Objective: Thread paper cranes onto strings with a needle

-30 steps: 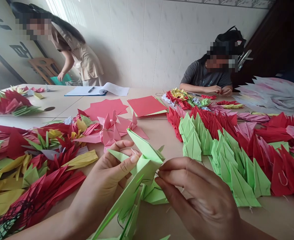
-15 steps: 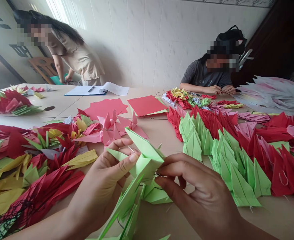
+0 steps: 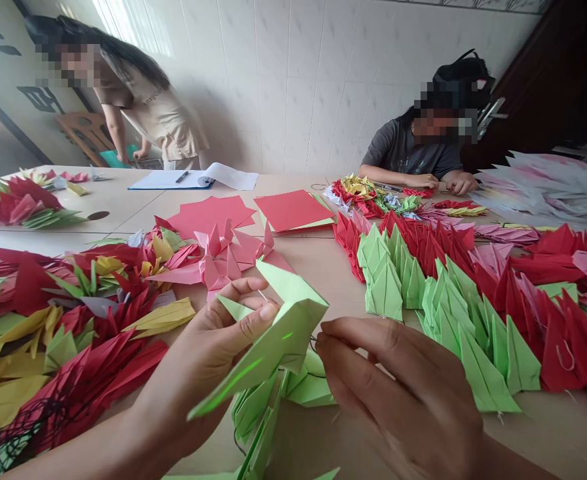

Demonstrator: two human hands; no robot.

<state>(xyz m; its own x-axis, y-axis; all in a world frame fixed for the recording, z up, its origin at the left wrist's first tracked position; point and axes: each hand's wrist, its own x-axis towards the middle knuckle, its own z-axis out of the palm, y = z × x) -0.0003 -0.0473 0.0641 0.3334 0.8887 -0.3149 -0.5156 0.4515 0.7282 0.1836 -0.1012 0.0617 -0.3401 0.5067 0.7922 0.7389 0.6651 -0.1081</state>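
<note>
My left hand is closed on a light green folded paper crane, thumb pressed on its side, held just above the table. More green cranes hang below it on a dark thread. My right hand sits close on the right, its fingertips pinched at the crane's right edge where a thin dark thread shows. A thin needle tip sticks up by my left fingers.
Red, yellow and green folded cranes are heaped at left; rows of green and red ones lie at right. Red paper sheets and pink cranes lie ahead. One person sits at the far right; another stands at the far left.
The green crane has tipped over so its wing now points down-left. My right fingers have slid a little left toward its edge. The standing person has straightened slightly.
</note>
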